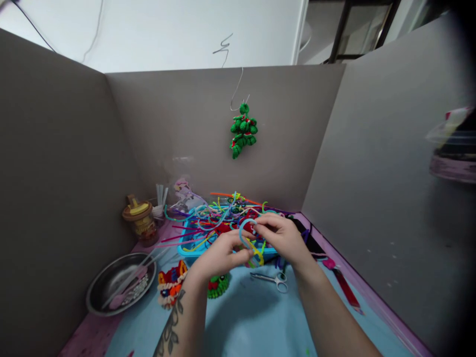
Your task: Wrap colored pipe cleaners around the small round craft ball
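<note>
My left hand (226,250) is closed round a light blue pipe cleaner (241,229), which curves up in a loop between both hands. With thumb and fingers pinched, my right hand (278,235) grips the loop's upper end. A yellow twisted piece (259,254) hangs just under the fingers, apparently joined to the blue one; the join is hidden. Behind the hands stands a blue basket (189,257) heaped with pipe cleaners of many colours. Small scissors (273,280) lie on the light blue mat below my right hand. Near my left wrist are a green pipe-cleaner figure (218,286) and an orange, red and cream one (171,283).
At left sits a metal bowl (97,282) holding pink-ended sticks and small pale pieces. A brown-lidded jar (142,218) stands behind it. A green pipe-cleaner ornament (243,130) hangs from a wire on the back panel. A red-handled tool (347,290) lies at right. Grey panels enclose three sides.
</note>
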Motion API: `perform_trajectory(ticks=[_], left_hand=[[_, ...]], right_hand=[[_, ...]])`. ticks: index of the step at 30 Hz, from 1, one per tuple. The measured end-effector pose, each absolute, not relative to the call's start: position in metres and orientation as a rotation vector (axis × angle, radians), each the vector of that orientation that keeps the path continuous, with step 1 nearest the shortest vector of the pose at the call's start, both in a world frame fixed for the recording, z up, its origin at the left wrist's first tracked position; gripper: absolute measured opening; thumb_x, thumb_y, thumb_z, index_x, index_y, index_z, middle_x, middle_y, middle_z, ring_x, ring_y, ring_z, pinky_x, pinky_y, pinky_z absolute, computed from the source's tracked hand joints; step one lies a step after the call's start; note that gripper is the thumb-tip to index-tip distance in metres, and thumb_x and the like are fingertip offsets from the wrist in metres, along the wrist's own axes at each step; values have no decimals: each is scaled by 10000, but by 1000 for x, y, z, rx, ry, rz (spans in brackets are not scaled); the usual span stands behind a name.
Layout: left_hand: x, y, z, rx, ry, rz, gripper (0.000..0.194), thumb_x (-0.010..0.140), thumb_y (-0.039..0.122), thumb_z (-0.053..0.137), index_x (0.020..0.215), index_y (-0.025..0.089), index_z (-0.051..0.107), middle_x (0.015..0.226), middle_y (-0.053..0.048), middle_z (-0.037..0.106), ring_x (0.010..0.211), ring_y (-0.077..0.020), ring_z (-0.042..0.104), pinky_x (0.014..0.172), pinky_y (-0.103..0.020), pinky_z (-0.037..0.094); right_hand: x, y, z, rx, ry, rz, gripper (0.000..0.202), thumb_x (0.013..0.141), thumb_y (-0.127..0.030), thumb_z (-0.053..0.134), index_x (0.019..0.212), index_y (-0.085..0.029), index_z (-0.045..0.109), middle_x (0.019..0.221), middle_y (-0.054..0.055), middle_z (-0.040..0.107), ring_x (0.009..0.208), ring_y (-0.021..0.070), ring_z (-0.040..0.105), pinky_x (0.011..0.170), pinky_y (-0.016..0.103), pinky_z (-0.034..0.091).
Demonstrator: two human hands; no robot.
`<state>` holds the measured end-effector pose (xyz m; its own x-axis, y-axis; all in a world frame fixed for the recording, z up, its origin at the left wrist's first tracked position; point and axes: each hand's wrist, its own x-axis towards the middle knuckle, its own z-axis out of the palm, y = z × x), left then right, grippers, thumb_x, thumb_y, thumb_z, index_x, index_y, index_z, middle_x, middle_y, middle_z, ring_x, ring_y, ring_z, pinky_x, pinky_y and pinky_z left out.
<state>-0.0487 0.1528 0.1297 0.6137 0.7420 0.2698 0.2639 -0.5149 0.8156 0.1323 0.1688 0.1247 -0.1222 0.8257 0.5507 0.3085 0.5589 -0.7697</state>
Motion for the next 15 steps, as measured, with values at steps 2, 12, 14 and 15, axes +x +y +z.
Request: perform_trajectory(ticks=[2, 12, 14, 15], left_hand=[[-50, 156, 127, 2003, 762, 808, 162, 781, 190, 527, 665, 167, 638, 869, -50, 617, 784, -168, 602, 700, -269, 515], [-58, 162, 118, 1872, 796, 861, 142, 780, 197, 525, 802, 171, 662, 1053, -66, 606, 683, -138, 630, 629, -269, 530], [-59, 163, 120, 1957, 808, 881, 148, 775, 173, 516, 749, 171, 661, 963, -56, 624, 762, -161, 625, 671, -268, 516], [-59, 163, 121, 2002, 815, 890, 155, 770, 160, 511, 717, 173, 657, 917, -52, 627, 804, -173, 616, 689, -267, 508]], right_hand=[[126, 163, 126, -943, -1724, 704, 114, 772, -232, 604, 762, -211, 716, 739, 38, 680, 684, 186, 604, 628, 297, 451], [124, 159, 132, -850, -1890, 537, 160, 796, -216, 588, 649, -207, 648, 698, 32, 606, 690, 175, 562, 665, 306, 432], [123, 159, 131, -842, -1910, 523, 153, 798, -198, 584, 657, -206, 643, 722, 34, 604, 707, 176, 566, 683, 308, 435], [122, 159, 130, -849, -1908, 517, 156, 801, -190, 577, 658, -204, 637, 726, 33, 600, 709, 174, 566, 686, 307, 434]])
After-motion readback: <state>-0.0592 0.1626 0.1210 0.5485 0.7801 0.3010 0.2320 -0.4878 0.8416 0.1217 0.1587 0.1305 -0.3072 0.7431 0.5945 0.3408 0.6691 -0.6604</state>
